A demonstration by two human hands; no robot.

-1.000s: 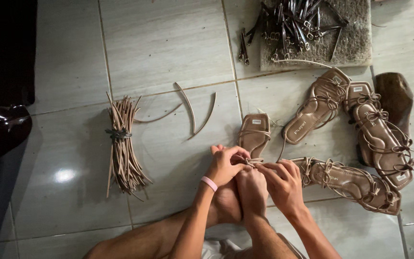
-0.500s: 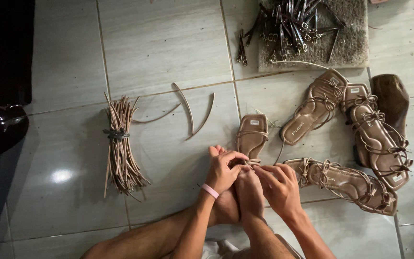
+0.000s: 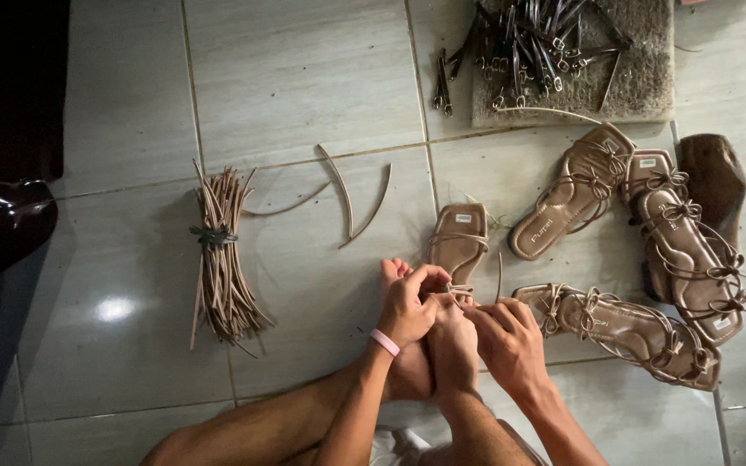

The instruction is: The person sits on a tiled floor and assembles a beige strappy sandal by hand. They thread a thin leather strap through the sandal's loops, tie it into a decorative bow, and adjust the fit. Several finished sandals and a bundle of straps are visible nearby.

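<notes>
A thin tan strap (image 3: 458,292) is pinched between the fingers of the left hand (image 3: 409,306) and those of the right hand (image 3: 508,343). The strap belongs to an unfinished sandal (image 3: 459,242) which lies on the tiled floor (image 3: 304,78), just past the bare feet (image 3: 429,345). A tied bundle of straps (image 3: 220,256) is seen well apart on the left, and finished sandals (image 3: 641,259) are lying on the right.

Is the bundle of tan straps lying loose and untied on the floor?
No, the bundle of tan straps is bound around its middle by a dark tie.
</notes>
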